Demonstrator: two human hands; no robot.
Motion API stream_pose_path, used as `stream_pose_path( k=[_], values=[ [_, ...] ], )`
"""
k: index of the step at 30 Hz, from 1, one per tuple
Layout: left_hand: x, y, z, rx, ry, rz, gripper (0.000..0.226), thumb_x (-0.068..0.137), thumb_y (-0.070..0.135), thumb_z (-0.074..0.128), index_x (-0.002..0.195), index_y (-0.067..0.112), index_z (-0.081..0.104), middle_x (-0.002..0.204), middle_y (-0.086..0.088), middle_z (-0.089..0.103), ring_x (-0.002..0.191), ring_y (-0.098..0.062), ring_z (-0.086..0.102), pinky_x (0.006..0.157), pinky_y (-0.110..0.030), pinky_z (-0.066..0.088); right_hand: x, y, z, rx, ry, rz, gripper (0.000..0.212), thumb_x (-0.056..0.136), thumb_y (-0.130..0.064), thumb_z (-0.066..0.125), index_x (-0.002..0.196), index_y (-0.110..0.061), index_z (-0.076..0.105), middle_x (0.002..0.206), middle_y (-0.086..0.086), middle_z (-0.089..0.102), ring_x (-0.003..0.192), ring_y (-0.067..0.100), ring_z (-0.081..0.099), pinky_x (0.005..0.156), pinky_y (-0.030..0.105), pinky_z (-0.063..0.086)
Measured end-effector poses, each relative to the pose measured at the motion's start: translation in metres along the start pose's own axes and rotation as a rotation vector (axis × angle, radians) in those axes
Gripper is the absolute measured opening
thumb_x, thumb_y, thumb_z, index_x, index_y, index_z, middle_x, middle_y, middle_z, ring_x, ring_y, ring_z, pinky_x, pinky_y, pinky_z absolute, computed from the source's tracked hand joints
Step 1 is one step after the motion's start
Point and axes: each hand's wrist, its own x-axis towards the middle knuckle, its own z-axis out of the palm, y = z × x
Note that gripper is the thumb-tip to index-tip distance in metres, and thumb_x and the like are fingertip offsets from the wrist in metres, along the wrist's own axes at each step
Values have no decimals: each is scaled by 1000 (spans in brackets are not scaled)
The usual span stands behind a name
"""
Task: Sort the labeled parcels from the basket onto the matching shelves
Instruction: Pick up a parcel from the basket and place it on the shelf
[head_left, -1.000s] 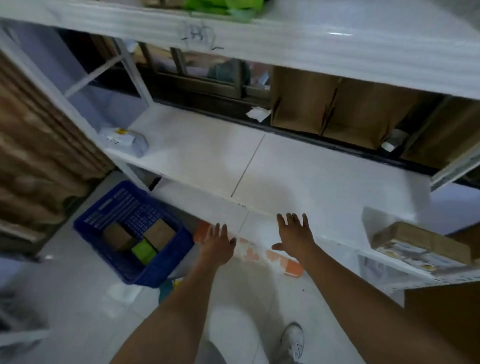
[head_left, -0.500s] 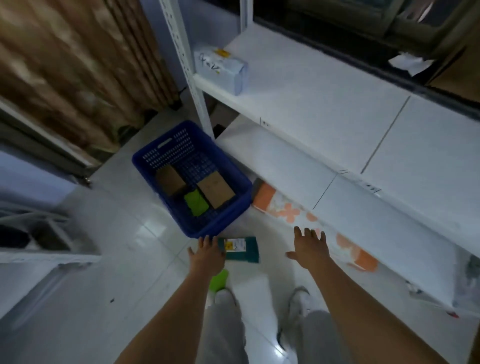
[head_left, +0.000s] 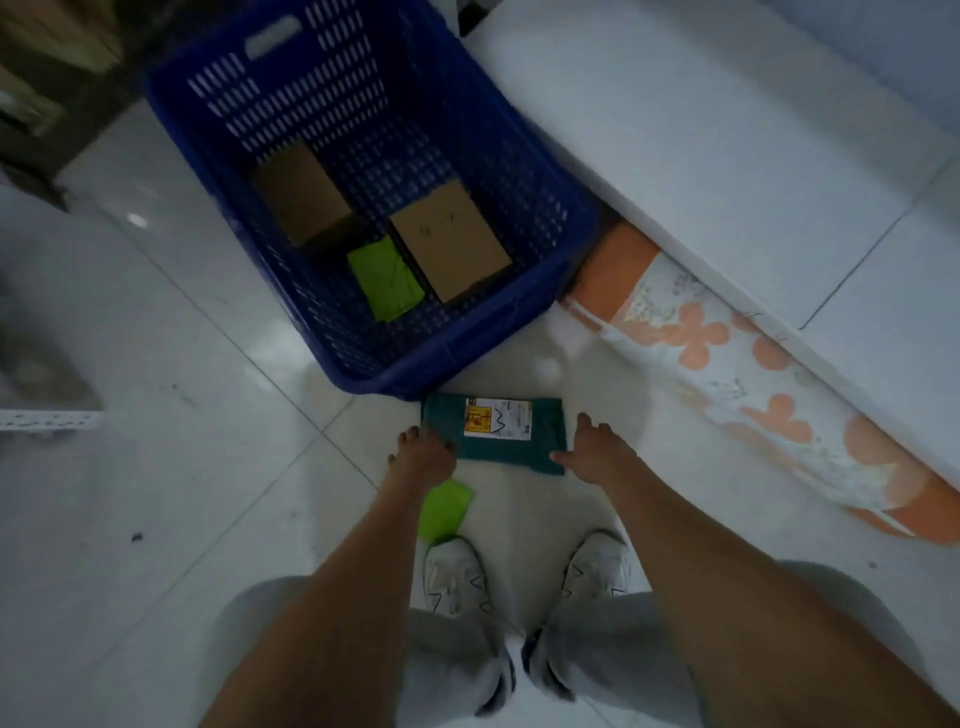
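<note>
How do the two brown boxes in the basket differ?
The left box looks darker and sits nearer the far wall of the basket; the right box is lighter and lies closer to the near wall. The right box has faint pen marks on top, while the left box's top looks plain. Both are brown cardboard, lie flat, and flank a green parcel.

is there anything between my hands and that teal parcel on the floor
Nothing visible. The teal parcel lies flat on the tile in front of the basket, with the left hand at its left edge and the right hand at its right edge.
</note>
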Motion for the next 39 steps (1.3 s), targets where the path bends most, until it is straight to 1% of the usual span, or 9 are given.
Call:
stream_pose_path(
  k=[8,13,19,25,28,30,34,36,39],
  values=[
    [147,-15,60,-509,22,-210,79,94,41,62,152,4,24,148,-23,40,132,-40,45,108,-45,40,137,-22,71,536,-54,148,90,98,-41,61,158,-1,7,159,18,33,141,34,41,115,39,37],
    [173,-15,80,-620,26,-234,85,83,58,67,144,4,42,138,-20,51,120,-39,55,102,-48,48,158,-31,97,874,-88,186,70,94,-38,68,150,-6,41,148,12,51,132,29,51,110,38,43],
    [96,-8,48,-526,33,-241,78,90,60,58,142,4,44,142,-23,42,127,-41,45,110,-45,38,95,-26,79,969,-63,220,47,93,-35,70,132,-11,61,131,12,64,116,29,62,104,41,50],
    [-51,9,-33,-863,70,-159,69,86,39,75,135,4,40,133,-12,51,116,-31,54,94,-40,49,-55,-26,-14,1036,12,199,13,97,-25,66,104,-15,62,111,9,69,102,30,66,91,44,56],
    [-140,22,-89,-1023,69,-3,53,84,22,80,123,2,50,121,-10,62,96,-22,61,75,-31,54,-145,-25,-74,1041,19,162,18,95,-30,69,107,-17,66,115,9,72,102,32,69,93,52,56],
    [-203,29,-135,-1083,95,67,46,80,22,84,109,7,53,108,-8,63,89,-20,63,78,-37,57,-211,-26,-115,1041,27,128,24,95,-32,68,114,-16,67,111,9,73,98,30,71,90,49,58],
    [-304,32,-218,-1138,39,202,97,53,46,98,132,13,53,128,-11,65,107,-30,69,87,-49,59,-336,-38,-193,1119,149,27,32,98,-32,64,125,-17,55,114,4,72,91,18,68,69,30,56],
    [-363,41,-258,-1161,-7,280,83,60,38,95,129,11,59,124,-12,69,107,-31,70,90,-48,58,-389,-49,-224,1157,242,-28,48,96,-40,65,134,-21,42,115,0,70,92,14,65,61,23,49],
    [-439,53,-302,-1149,-44,415,44,83,20,78,123,9,64,116,-10,72,103,-28,71,87,-41,58,-466,-66,-260,1214,254,-115,43,93,-50,64,124,-22,56,107,1,75,90,13,69,68,28,55]
  ],
)
